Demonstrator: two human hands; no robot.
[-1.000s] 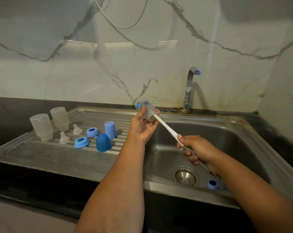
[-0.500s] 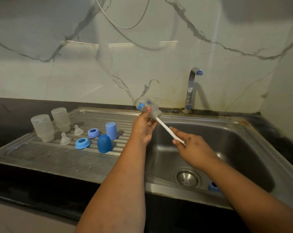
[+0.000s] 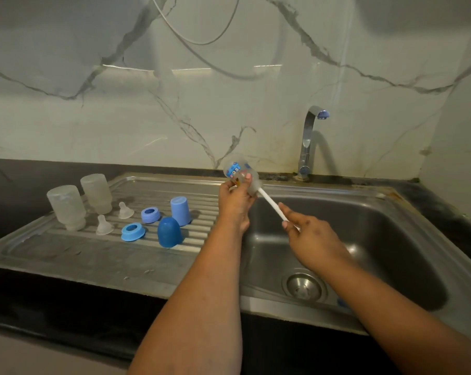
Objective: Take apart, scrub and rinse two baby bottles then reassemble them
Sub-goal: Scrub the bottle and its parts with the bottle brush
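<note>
My left hand point(image 3: 235, 203) grips a clear baby bottle point(image 3: 238, 173) with a blue label, tilted over the left rim of the sink point(image 3: 407, 253). A white brush handle point(image 3: 272, 204) sticks out of the bottle's mouth, and my right hand point(image 3: 310, 236) grips its lower end. On the draining board point(image 3: 66, 255) stand two clear bottle bodies point(image 3: 66, 207) point(image 3: 96, 193) upside down, two clear teats point(image 3: 103, 226) point(image 3: 125, 211), two blue collar rings point(image 3: 132, 231) point(image 3: 150, 214), a light blue cap point(image 3: 181, 211) and a dark blue cap point(image 3: 169, 231).
A chrome tap point(image 3: 308, 142) rises behind the sink against the marble wall. A drain strainer point(image 3: 304, 286) sits at the basin's bottom, with a small blue piece point(image 3: 342, 303) partly hidden by my right arm. Dark worktop surrounds the sink.
My right hand has pushed the brush deeper into the bottle, moving up toward my left hand. The bottle has stayed over the sink's left rim.
</note>
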